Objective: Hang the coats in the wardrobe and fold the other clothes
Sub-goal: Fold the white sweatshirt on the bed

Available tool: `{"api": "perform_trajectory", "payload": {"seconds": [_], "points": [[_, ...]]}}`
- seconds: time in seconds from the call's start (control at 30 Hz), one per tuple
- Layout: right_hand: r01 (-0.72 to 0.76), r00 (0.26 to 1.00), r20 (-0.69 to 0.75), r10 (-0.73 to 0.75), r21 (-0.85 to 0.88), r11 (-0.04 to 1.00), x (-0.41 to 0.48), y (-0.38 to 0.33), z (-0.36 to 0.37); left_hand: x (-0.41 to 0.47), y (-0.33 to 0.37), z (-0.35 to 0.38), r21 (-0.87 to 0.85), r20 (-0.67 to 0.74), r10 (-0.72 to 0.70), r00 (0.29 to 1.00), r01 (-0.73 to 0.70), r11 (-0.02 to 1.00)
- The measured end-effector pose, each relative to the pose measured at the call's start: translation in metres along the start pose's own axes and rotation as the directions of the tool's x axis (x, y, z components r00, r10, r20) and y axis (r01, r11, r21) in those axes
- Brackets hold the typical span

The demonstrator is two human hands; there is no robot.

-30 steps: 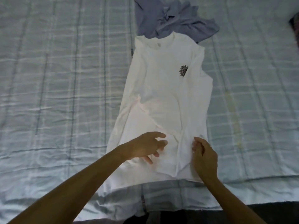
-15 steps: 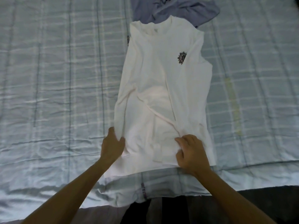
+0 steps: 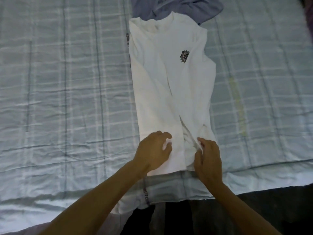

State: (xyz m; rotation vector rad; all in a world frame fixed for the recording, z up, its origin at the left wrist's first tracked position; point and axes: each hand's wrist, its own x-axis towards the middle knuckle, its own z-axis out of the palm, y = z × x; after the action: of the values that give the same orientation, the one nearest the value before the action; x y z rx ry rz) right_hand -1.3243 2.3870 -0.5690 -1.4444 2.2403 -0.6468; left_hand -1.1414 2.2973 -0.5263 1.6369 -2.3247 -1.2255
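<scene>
Head view: a white shirt [image 3: 169, 92] lies flat along the plaid bed [image 3: 67, 82], sides folded inward, collar at the far end, dark emblem [image 3: 184, 56] on the chest.
Left hand [image 3: 152, 151]: on the shirt's near left part, fingers curled, gathering cloth.
Right hand [image 3: 209, 158]: pinches a ridge of cloth near the hem.
Grey-blue garment [image 3: 186, 5]: crumpled just beyond the collar.

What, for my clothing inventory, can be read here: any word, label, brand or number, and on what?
Lower strip, below the hem of the shirt: dark lettering, too blurred to read.
Upper strip, at the shirt's left edge: lettering, too blurred to read.
Emblem on the shirt: a pattern, no readable words.
</scene>
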Motion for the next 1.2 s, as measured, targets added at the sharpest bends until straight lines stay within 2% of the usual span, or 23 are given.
{"api": "perform_trajectory", "payload": {"seconds": [0.07,0.13,0.2,0.23,0.3,0.37,0.47,0.53,0.57,0.6,0.67,0.7,0.77,0.83,0.9,0.97,1.0,1.07,1.13,1.2], "points": [[-0.055,0.994,-0.1,0.05,-0.049,0.997,0.007,0.001,-0.002,-0.004,-0.017,0.01,0.165,0.092,0.048,0.995,-0.063,0.984],[-0.235,0.96,-0.142,0.24,0.05,0.971,0.014,-0.002,-0.002,-0.007,-0.029,0.028,0.306,0.224,0.017,0.974,-0.087,0.948],[-0.46,0.881,-0.023,0.472,0.185,0.868,0.023,0.0,-0.002,-0.008,-0.033,0.047,0.383,0.264,0.014,0.964,-0.118,0.916],[-0.547,0.836,0.07,0.544,0.17,0.819,0.028,0.005,-0.003,-0.007,-0.034,0.055,0.402,0.261,0.032,0.965,-0.139,0.905],[-0.589,0.8,0.19,0.57,0.065,0.805,0.038,0.012,-0.011,-0.005,-0.034,0.062,0.433,0.239,0.076,0.968,-0.176,0.884],[-0.57,0.82,0.101,0.563,0.06,0.819,0.043,0.01,-0.024,-0.001,-0.035,0.063,0.457,0.252,0.104,0.962,-0.213,0.864],[-0.435,0.882,-0.135,0.451,0.135,0.89,0.032,-0.017,-0.031,0.003,-0.034,0.06,0.475,0.277,0.114,0.954,-0.239,0.847],[-0.229,0.957,-0.16,0.241,0.09,0.969,0.012,-0.046,-0.019,0.001,-0.036,0.057,0.47,0.278,0.152,0.949,-0.272,0.84],[-0.073,0.993,-0.088,0.075,0.026,0.997,0.002,-0.058,-0.01,-0.002,-0.042,0.055,0.474,0.276,0.19,0.942,-0.306,0.826],[0.115,0.993,0.037,-0.113,-0.05,0.992,-0.007,-0.066,0.0,-0.007,-0.05,0.054,0.473,0.294,0.232,0.927,-0.353,0.807],[0.452,0.865,0.302,-0.4,-0.123,0.884,-0.014,-0.063,0.016,-0.019,-0.069,0.05,0.474,0.283,0.338,0.897,-0.438,0.764],[0.519,0.81,0.383,-0.443,-0.119,0.846,-0.013,-0.058,0.02,-0.026,-0.077,0.048,0.475,0.246,0.379,0.892,-0.452,0.755],[0.504,0.784,0.469,-0.406,-0.1,0.858,-0.009,-0.043,0.023,-0.037,-0.086,0.045,0.457,0.143,0.399,0.906,-0.418,0.785],[0.503,0.764,0.519,-0.384,-0.105,0.858,-0.005,-0.034,0.022,-0.04,-0.087,0.043,0.374,-0.03,0.415,0.91,-0.375,0.848],[0.529,0.719,0.563,-0.408,-0.061,0.847,-0.002,-0.035,0.023,-0.039,-0.085,0.048,0.34,-0.127,0.498,0.858,-0.434,0.834],[0.472,0.707,0.568,-0.422,0.065,0.879,0.002,-0.04,0.019,-0.039,-0.079,0.056,0.368,0.0,0.59,0.807,-0.549,0.751],[0.428,0.711,0.564,-0.42,0.128,0.895,0.002,-0.039,0.016,-0.038,-0.078,0.062,0.402,0.085,0.593,0.801,-0.572,0.715],[0.431,0.71,0.549,-0.442,0.157,0.888,0.0,-0.031,0.01,-0.035,-0.074,0.073,0.469,0.177,0.51,0.842,-0.527,0.708],[0.553,0.704,0.511,-0.494,0.041,0.832,-0.007,-0.014,0.007,-0.032,-0.068,0.082,0.47,0.11,0.465,0.879,-0.458,0.754],[0.601,0.709,0.501,-0.495,-0.063,0.797,-0.016,0.001,0.007,-0.025,-0.061,0.089,0.463,-0.035,0.525,0.851,-0.452,0.763]]}}
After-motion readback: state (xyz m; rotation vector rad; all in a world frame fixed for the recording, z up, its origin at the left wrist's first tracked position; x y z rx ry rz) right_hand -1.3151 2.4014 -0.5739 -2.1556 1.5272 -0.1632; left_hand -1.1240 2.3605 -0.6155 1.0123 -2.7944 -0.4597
